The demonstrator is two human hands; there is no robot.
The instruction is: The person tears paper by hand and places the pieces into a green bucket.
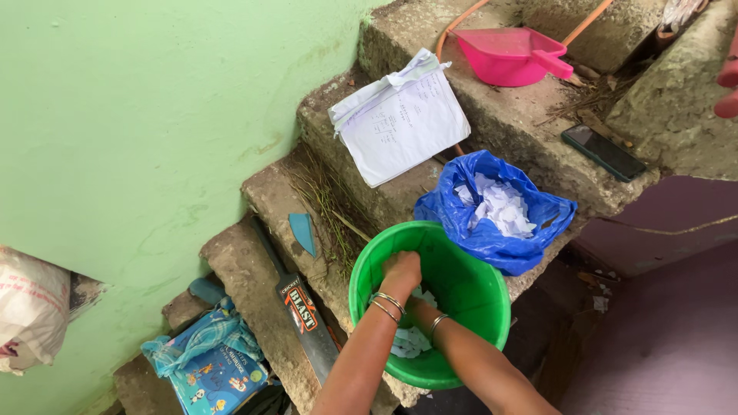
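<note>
**Bare Forearms, Metal Bangles**

No sleeves are seen on either forearm; both are left bare to the lower edge of the frame. Two thin, silver-toned bangles [388, 306] are worn side by side at the wrist of the left hand [402, 269]. A single bangle [437, 323] of the same slender, round-wire kind is worn at the other wrist, where the hand itself is hidden. No rings or watch can be made out.
</note>
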